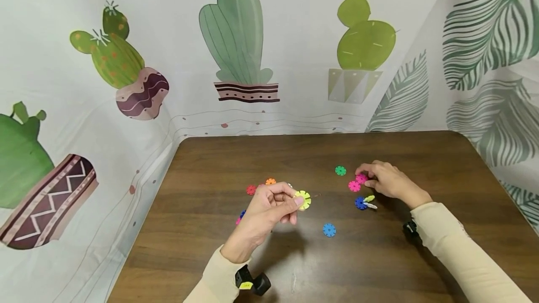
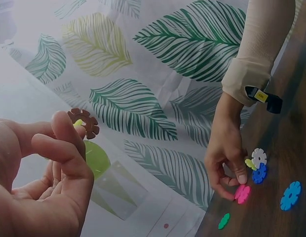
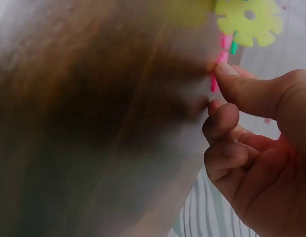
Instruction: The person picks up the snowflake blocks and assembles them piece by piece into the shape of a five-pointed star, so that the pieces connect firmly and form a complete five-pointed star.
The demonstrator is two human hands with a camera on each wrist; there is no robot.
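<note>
Everything here is placed from the light-blue disc, lying flat on the table. To its left and a little farther from the person, the left hand holds a yellow disc above the wood, thumb and fingertip pinching one edge. That edge grip probably serves to leave most of the notched rim exposed. A brown disc shows at the same fingertips, set at an angle to the yellow one; the two seem slotted together, which would explain why one pinch carries both.

Farther away and to the right of the light-blue disc, the right hand reaches down, its thumb and finger pinching a pink disc low at the table. Such thin pieces offer little to grasp, which is likely why only the tips are used. A second pink disc lies against it; whether they are joined I cannot tell.

Nearer, just right of and beyond the light-blue disc, a dark-blue disc bears a yellow-green piece and a white piece, both tilted up, apparently because their slots interlock. A green disc lies straight beyond the landmark, slightly right.
</note>
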